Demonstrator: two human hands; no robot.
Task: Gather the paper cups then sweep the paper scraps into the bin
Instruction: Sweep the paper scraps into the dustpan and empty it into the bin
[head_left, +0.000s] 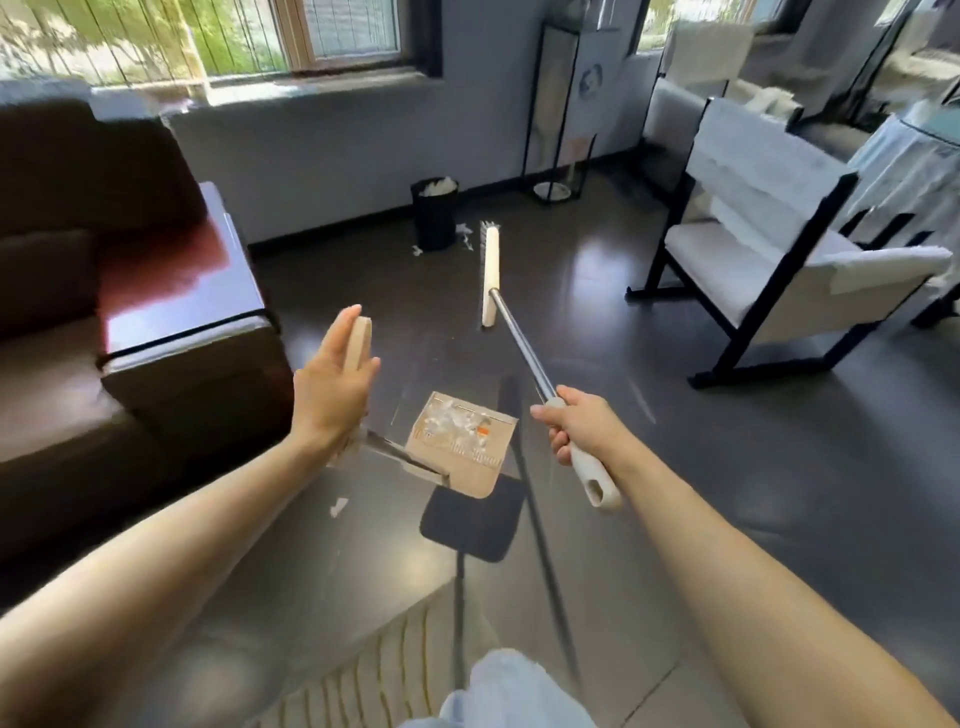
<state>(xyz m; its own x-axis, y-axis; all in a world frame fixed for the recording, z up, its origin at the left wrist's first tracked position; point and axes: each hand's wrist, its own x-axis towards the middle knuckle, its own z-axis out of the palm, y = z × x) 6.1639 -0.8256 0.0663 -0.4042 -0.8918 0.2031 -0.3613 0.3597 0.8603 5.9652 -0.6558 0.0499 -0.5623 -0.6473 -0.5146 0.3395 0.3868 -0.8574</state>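
Scraps (457, 421) of white, crinkly paper lie in a flat beige dustpan (460, 449) in the middle of the frame. The dustpan is shaped like a wide scoop and hangs above the dark, shiny floor (727, 467), with its shadow under it. The left hand (332, 387) holds the top of the dustpan's long handle (359, 338). The palm is pressed flat on the beige grip and the fingers point up, so this is a loose hold, not a tight fist.

The right hand (582, 428) is clenched around the broom (519, 343), where the shiny metal pole meets the pale plastic grip. The arm reaches forward and the pole slants up toward the middle top of the frame. The long, thin broom head (489, 275) has short bristles along one edge.

A round black bin (435, 218) stands by the wall at the upper middle, heaped with white paper. More little scraps lie on the floor just beside it. One small scrap (338, 506) lies on the floor near the left arm.
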